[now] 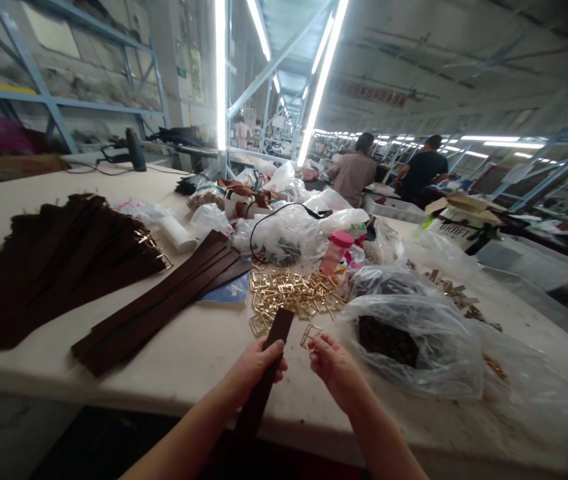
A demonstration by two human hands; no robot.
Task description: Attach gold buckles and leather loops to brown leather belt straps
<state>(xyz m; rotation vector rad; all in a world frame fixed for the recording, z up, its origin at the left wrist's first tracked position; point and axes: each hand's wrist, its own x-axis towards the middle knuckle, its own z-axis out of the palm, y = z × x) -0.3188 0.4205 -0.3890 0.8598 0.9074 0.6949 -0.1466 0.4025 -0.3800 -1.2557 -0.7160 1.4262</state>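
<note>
At the near edge of the counter [164, 370], left grip [264, 363] was closed around one dark brown strip [282, 325], thumb on top, squared end pointing away from me, tail running down toward the edge. Right grip [328, 357] had one gold buckle [309, 327] pinched narrow between thumb and fingers, just beside the strip's far end. Gap between the two, no contact, so I rated this unit as not yet joined: both parts picked up, nothing fitted.

Done, as I judged it: large fanned stack [74, 247] on my left. Gold metal showed along its right-hand ends, so those read as pieces with hardware already on. Too much overlap for a count; couldn't confirm every one carried metal. On size of stack alone, my guess was batch well along.

Left, again my read: smaller group of loose strips [164, 293], lying slantwise between that stack and the buckle pile [294, 293]. No metal visible on them, only a handful. Pile sat straight ahead, past the strip's end, looking like far more than those strips needed. Open plastic bag [444, 340] to the right held dark pieces [387, 337]; couldn't tell what they were.
</note>
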